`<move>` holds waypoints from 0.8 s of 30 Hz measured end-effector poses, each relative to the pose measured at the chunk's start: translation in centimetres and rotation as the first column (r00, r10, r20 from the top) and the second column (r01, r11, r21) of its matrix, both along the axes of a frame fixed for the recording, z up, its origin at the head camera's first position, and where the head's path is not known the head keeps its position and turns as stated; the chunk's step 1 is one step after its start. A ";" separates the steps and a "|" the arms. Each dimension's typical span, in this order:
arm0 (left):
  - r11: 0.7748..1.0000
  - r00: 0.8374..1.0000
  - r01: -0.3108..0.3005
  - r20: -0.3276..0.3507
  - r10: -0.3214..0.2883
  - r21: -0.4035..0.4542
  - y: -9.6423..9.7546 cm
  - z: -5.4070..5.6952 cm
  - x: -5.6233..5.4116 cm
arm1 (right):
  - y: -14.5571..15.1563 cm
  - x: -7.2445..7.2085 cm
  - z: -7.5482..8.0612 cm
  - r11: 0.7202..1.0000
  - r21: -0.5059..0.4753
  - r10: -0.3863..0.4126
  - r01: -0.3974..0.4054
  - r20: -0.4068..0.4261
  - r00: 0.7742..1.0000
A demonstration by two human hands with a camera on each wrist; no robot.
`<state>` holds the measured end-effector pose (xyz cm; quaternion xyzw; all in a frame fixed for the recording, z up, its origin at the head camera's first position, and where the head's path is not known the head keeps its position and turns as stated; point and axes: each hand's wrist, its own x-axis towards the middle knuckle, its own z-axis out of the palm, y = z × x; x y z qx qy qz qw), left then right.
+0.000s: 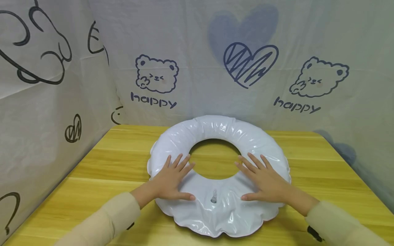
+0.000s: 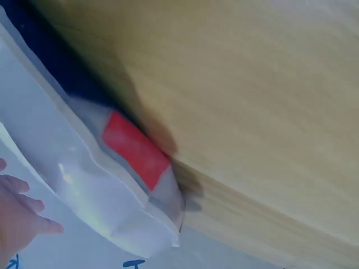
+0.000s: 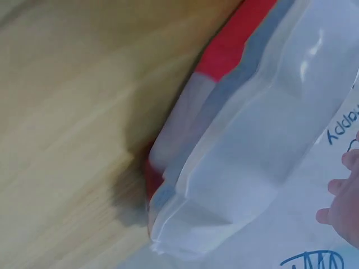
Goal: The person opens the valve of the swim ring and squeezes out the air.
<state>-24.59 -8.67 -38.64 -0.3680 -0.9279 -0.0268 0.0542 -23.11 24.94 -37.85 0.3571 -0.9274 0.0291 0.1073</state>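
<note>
Left hand (image 1: 170, 181) and right hand (image 1: 267, 182) spread on a puffy ring (image 1: 215, 125)

We see both hands wide open, with fingers straight and apart. They rest on the ring, one on each side of its hole, and grip nothing. The shiny white ring lies flat on the yellow wooden surface (image 1: 92, 171). We spot a little clear valve (image 1: 213, 196) between the thumbs, and red patches (image 2: 137, 148) low on the ring's side.

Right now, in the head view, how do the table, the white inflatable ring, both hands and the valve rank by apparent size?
Largest to smallest:
1. Wooden table
2. White inflatable ring
3. Left hand and right hand: too alike to rank
4. Valve
</note>
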 end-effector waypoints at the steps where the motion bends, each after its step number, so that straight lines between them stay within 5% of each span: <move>1: 1.000 1.000 -0.006 -0.005 0.006 -0.011 -0.1 0.0 -0.1 | 0.2 -0.1 0.0 1.000 -0.006 -0.005 0.005 0.023 1.000; 8: 0.999 0.998 0.023 0.052 -0.021 -0.027 -0.2 -0.3 0.1 | 1.0 -1.0 -1.1 1.000 -0.007 0.000 0.001 0.110 0.994; 14: 0.997 0.994 -0.015 0.107 0.023 -0.072 -0.4 -1.3 0.1 | 1.3 -1.5 -2.5 0.999 -0.007 -0.042 0.045 0.201 0.979; 24: 0.994 0.994 -0.032 0.098 0.043 -0.104 -0.5 -2.2 0.0 | 1.1 -1.4 -3.0 0.997 -0.024 -0.059 0.067 0.246 0.967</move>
